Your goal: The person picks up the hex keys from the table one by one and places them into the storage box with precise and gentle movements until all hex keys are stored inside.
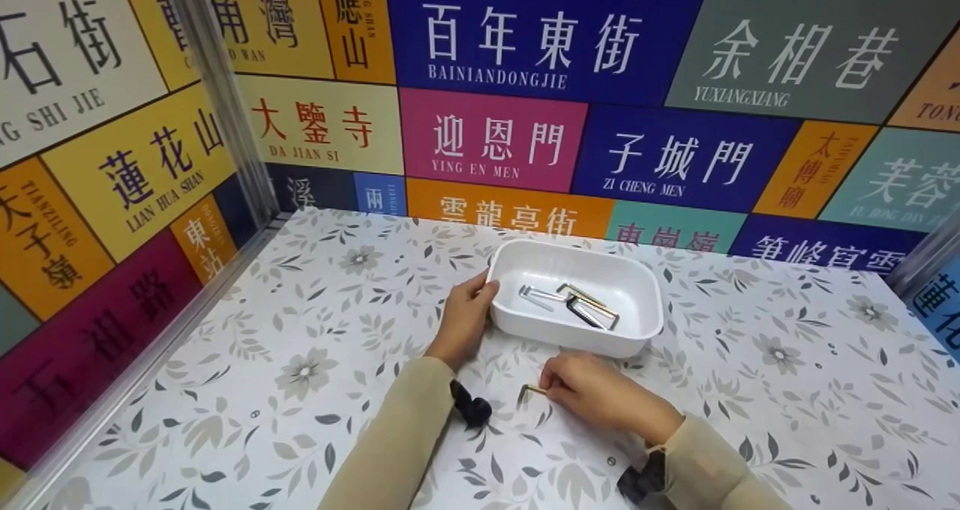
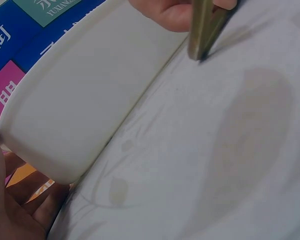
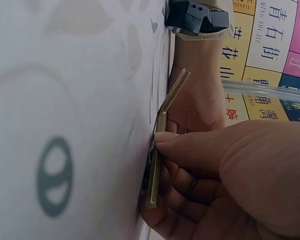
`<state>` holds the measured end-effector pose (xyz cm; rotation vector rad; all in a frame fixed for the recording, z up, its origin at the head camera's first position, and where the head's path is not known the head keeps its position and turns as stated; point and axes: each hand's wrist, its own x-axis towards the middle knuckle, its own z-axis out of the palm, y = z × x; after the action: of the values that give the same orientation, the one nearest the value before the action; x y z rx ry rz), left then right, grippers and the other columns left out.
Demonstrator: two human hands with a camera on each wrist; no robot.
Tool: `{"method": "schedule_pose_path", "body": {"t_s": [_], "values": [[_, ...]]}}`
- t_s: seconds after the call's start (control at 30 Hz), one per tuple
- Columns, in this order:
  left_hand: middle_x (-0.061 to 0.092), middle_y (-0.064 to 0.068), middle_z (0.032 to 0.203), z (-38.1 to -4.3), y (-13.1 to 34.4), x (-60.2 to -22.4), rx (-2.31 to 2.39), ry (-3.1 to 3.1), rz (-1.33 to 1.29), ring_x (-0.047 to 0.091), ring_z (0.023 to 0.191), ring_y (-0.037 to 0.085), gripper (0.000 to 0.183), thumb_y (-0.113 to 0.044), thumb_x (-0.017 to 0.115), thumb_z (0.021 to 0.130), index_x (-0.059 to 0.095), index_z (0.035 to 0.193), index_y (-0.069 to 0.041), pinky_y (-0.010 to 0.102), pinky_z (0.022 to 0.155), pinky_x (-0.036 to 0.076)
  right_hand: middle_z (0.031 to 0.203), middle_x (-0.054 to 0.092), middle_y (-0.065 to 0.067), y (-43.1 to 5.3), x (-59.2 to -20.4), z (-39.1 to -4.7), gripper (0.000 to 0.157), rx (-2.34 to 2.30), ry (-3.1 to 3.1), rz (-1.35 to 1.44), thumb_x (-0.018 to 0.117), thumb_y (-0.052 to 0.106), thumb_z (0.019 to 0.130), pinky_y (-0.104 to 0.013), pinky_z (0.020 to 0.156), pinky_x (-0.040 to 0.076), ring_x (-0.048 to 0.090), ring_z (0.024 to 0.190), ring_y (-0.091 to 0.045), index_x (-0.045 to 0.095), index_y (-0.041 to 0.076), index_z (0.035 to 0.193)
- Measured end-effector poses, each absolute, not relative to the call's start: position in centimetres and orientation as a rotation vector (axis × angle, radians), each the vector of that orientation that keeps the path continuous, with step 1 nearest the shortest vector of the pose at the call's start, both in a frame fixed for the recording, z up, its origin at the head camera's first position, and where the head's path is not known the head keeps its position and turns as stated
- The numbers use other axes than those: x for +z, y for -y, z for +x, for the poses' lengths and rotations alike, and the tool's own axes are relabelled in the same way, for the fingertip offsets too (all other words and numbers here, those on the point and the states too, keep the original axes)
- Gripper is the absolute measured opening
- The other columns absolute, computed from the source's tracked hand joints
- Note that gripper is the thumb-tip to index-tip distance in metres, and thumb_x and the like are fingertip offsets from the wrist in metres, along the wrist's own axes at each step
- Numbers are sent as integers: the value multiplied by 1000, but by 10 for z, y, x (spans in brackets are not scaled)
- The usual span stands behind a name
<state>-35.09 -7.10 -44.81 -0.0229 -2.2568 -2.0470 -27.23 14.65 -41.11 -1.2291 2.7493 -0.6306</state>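
A white plastic box stands on the table, and my left hand grips its left end, fingers around the corner. Just in front of the box, my right hand pinches a brass-coloured hex key between thumb and fingers. The right wrist view shows the bent hex key close over the tabletop, its short arm pointing away from the fingertips. Inside the box lie several more L-shaped keys: a silver key, a gold-coloured key and a black key among them.
A floral-patterned cloth covers the table. Walls with coloured street-name panels rise behind and to the left, with a clear edge strip at the left corner. Black devices are strapped to both wrists.
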Motion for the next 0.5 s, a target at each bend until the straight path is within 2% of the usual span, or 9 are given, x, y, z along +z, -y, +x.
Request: {"method": "schedule_pose_path", "body": {"t_s": [0.2, 0.5], "values": [[60, 9, 145, -351, 70, -448, -2115, 2212, -33, 61, 126, 20, 50, -28, 52, 102, 50, 149, -9, 37, 112, 47, 82, 67, 0, -147, -411, -273, 5, -620, -2771, -1223, 67, 5, 91, -29, 70, 49, 57, 75, -10, 70, 9, 92], [61, 10, 145, -350, 70, -448, -2090, 2207, -47, 61, 127, 22, 50, -28, 53, 102, 51, 148, -8, 37, 112, 47, 82, 65, 1, -148, -407, -274, 6, -646, -2783, -1170, 67, 4, 90, -27, 70, 48, 55, 76, -7, 70, 9, 90]]}}
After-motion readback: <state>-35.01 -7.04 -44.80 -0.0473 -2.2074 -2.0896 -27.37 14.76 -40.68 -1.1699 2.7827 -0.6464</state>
